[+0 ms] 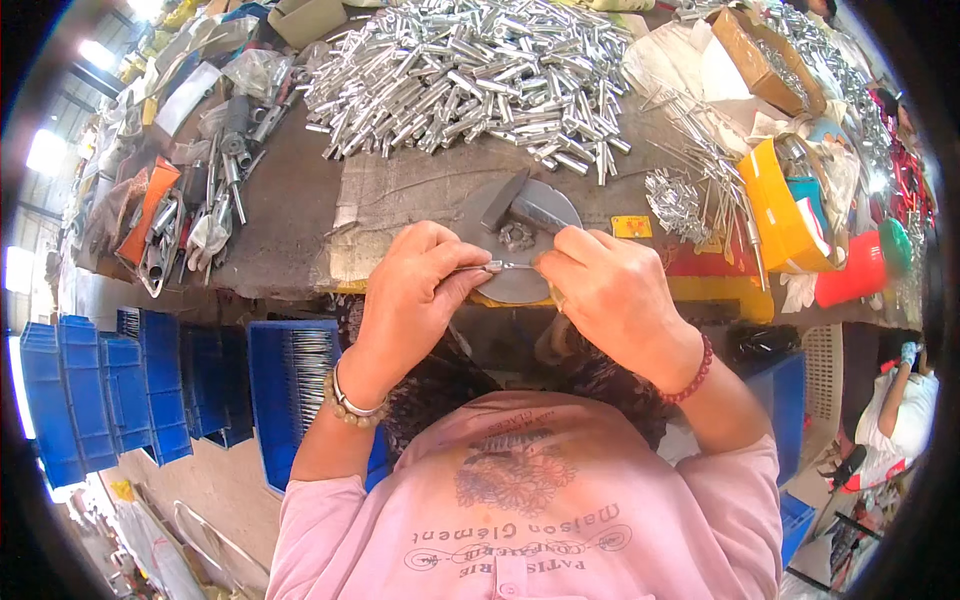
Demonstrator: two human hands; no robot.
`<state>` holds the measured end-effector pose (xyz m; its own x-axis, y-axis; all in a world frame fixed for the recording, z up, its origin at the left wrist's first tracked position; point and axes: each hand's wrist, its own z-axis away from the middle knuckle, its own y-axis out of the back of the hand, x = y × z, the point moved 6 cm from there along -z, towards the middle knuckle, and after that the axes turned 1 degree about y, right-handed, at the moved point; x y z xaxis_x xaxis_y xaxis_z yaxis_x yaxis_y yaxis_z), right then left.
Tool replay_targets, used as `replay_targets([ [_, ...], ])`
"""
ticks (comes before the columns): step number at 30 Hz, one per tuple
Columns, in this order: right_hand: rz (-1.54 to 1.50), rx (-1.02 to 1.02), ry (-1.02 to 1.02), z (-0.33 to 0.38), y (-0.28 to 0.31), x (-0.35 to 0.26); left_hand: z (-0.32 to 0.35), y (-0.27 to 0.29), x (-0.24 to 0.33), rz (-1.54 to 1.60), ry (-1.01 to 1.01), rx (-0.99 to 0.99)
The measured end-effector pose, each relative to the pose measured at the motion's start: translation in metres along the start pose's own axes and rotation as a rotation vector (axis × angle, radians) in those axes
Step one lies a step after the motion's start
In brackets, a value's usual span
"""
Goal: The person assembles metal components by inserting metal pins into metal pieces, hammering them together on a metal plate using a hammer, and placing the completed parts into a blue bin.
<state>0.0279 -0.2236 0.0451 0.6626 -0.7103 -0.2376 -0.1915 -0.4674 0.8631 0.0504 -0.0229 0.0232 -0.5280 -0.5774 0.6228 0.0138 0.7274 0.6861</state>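
A thin metal rod (518,266) spans the gap between my two hands, above the near part of a round grey plate (516,291). My left hand (415,280) is closed in a pinch on the rod's left end, where a small shiny fitting shows at the fingertips. The rod's right end is pinched by my right hand (622,295), whose fingers hide the tip. Beyond the rod, a little heap of small metal parts (516,236) lies on the plate. A hammer head or similar dark steel block (504,200) rests there too, with a bar (540,212) running right.
A large pile of silver metal tubes (470,80) covers the back of the table. Thin rods, small metal pieces (676,204) and a yellow container (785,205) stand right; tools (215,190) lie left. Blue crates (270,400) flank my legs. Another person (895,415) is at far right.
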Motion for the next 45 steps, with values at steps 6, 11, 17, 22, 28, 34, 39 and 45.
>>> replay_targets([
  [6, -0.002, 0.005, 0.026, -0.001, -0.002, 0.0, 0.002, -0.002, -0.002, 0.056, 0.048, 0.019],
  [11, 0.009, -0.005, 0.071, -0.005, -0.009, -0.005, 0.003, -0.006, -0.007, 0.147, 0.081, 0.013],
  [17, -0.006, 0.028, 0.068, -0.002, 0.0, -0.002, 0.004, -0.006, -0.006, 0.152, 0.142, 0.014],
  [22, 0.124, 0.213, -0.282, 0.029, 0.051, 0.075, 0.007, -0.005, -0.006, 0.149, 0.142, 0.018],
  [28, 0.226, 0.022, -0.482, 0.058, 0.065, 0.096, 0.005, -0.006, -0.003, 0.155, 0.131, 0.008],
  [34, 0.148, 0.042, -0.429, 0.054, 0.044, 0.115, 0.007, -0.008, -0.007, 0.174, 0.116, 0.01],
  [39, 0.11, 0.064, -0.397, 0.038, 0.037, 0.12, 0.006, -0.006, -0.005, 0.162, 0.114, 0.028],
  [45, -0.063, -0.02, -0.37, 0.03, 0.03, 0.098, 0.007, -0.006, -0.006, 0.154, 0.092, 0.041],
])
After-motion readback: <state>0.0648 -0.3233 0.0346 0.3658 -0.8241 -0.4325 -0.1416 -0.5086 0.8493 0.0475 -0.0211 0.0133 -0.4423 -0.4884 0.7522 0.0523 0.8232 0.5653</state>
